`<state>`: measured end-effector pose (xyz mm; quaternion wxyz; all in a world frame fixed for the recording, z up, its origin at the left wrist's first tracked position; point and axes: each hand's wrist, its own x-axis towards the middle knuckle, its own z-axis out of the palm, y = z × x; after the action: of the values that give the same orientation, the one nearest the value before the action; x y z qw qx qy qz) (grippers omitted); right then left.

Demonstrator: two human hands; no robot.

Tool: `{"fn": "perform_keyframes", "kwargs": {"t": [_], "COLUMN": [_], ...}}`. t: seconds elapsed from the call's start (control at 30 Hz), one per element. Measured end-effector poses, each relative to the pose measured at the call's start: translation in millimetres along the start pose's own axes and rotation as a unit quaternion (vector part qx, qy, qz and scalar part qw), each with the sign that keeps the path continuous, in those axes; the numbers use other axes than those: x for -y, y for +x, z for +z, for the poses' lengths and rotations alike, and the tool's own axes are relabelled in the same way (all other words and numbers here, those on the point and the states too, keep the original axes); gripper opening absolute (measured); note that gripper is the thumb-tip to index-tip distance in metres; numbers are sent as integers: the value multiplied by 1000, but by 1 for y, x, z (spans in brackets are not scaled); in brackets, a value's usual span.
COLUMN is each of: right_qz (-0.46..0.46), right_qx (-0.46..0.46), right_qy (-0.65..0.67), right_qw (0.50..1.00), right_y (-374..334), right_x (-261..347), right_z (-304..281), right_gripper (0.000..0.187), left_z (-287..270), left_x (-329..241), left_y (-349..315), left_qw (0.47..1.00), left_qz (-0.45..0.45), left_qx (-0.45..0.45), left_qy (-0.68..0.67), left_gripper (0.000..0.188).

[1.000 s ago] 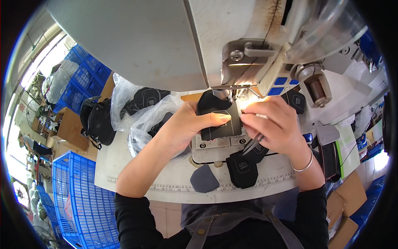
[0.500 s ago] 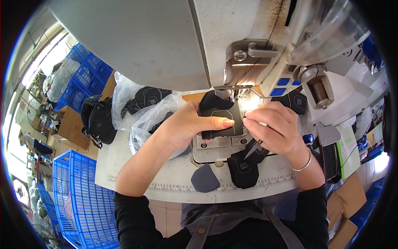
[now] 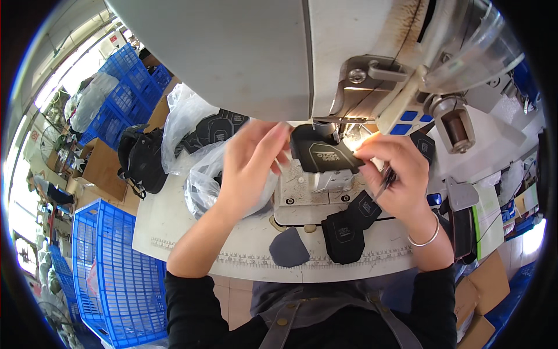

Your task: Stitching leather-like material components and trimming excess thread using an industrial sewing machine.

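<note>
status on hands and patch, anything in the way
Right hand pinching black printed patch by right corner, metal tool also held. Left hand blurred at patch's left edge, contact unclear. Sewing machine close beyond, no clear obstruction.

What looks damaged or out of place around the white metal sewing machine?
Brown staining marks the upper part of the otherwise pale sewing machine. One flat blue-grey patch also stands out left of the loose black patches; whether it's misplaced, I can't tell.
</note>
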<state>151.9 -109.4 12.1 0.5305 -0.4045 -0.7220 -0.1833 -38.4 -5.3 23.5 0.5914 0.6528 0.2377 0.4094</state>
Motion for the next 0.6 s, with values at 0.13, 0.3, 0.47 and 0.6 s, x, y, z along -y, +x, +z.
{"fn": "perform_keyframes", "kwargs": {"t": [0.13, 0.3, 0.47, 0.6], "right_qz": [173, 142, 111, 110], "right_qx": [46, 29, 20, 11], "right_qy": [73, 55, 32, 42], "right_qw": [981, 988, 993, 993], "right_y": [0, -2, -4, -4], "right_x": [6, 2, 1, 1], "right_z": [-5, -1, 1, 2], "right_gripper": [16, 17, 19, 19], "left_z": [-17, 3, 5, 7], "left_x": [4, 9, 13, 11], "left_y": [0, 8, 14, 14], "left_qw": [848, 780, 779, 813], "left_qz": [402, 484, 491, 461], "left_qx": [-9, 49, 38, 57], "left_qy": [346, 394, 388, 352], "left_gripper": [44, 39, 28, 23]}}
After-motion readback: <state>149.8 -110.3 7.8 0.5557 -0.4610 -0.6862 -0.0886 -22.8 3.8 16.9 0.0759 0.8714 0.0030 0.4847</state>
